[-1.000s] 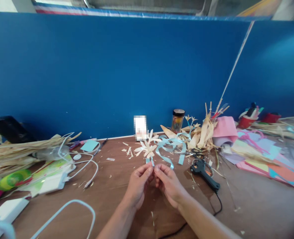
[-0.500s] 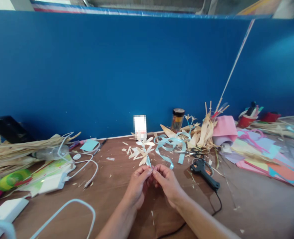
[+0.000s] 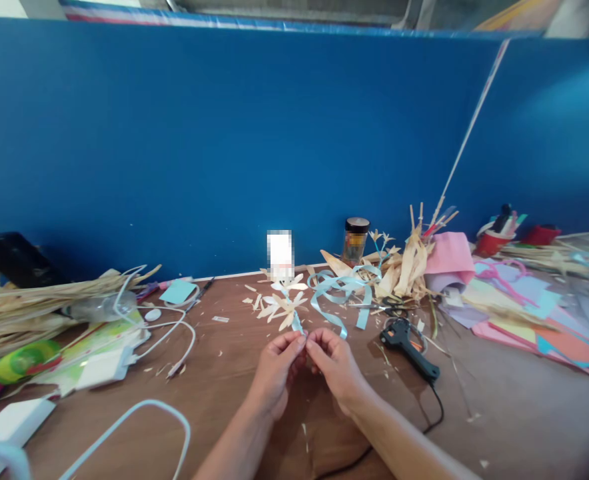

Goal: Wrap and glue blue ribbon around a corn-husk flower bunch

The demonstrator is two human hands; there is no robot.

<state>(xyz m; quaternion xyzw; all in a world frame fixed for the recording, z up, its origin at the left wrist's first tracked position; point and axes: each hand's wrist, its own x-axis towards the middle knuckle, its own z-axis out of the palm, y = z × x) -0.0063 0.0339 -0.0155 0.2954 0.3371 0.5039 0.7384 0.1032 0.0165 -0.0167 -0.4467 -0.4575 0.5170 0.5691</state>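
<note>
My left hand [image 3: 279,367] and my right hand [image 3: 333,363] meet at the middle of the table, fingertips pinched together. Between them is the lower end of a stem wrapped in light blue ribbon [image 3: 297,323]. Pale dried-husk flowers [image 3: 285,303] spread from the top of that stem, pointing away from me. My fingers cover the stem's end, so what lies inside the pinch is hidden. Just beyond my right hand, a loose light blue ribbon [image 3: 342,287] lies in curls. A black glue gun [image 3: 410,350] rests to the right, its cord running toward me.
Scissors [image 3: 389,305] lie behind the glue gun. A dark-lidded jar [image 3: 356,240] and dried husks [image 3: 404,270] stand near the blue partition [image 3: 254,133]. Coloured paper [image 3: 529,313] covers the right side. White cables [image 3: 187,333], a power bank [image 3: 105,368] and dried stalks [image 3: 49,300] fill the left.
Almost nothing differs. Both hands keep their pinch on the stem, and the flowers have shifted very slightly.
</note>
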